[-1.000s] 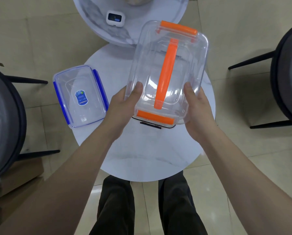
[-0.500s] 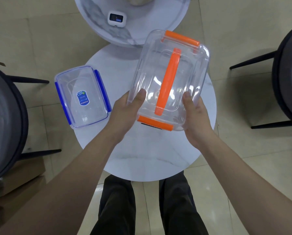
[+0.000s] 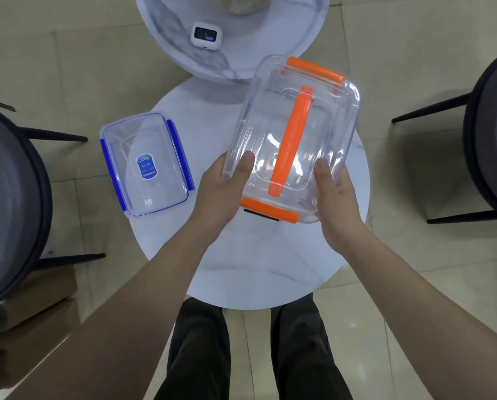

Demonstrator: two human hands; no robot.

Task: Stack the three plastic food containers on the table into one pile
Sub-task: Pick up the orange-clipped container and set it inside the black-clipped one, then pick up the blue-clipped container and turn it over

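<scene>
A large clear container with an orange handle and orange clips (image 3: 292, 140) is held over the round white table (image 3: 256, 261), right of its middle. My left hand (image 3: 224, 192) grips its near left side and my right hand (image 3: 335, 194) its near right side. Under its near edge a dark clip of another container (image 3: 260, 214) shows; the rest of that one is hidden. A smaller clear container with blue clips and a blue label (image 3: 145, 167) lies on the table's left edge, apart from both hands.
A second round marble table (image 3: 183, 39) stands behind, with a small white device (image 3: 204, 35) on it. Dark chairs flank the table at left (image 3: 13, 197) and right (image 3: 489, 151). My legs (image 3: 247, 350) are below the near edge. A brown box (image 3: 25, 321) sits at lower left.
The orange-handled container has come down toward the table and a little toward me in both hands. The blue-clipped container has not moved.
</scene>
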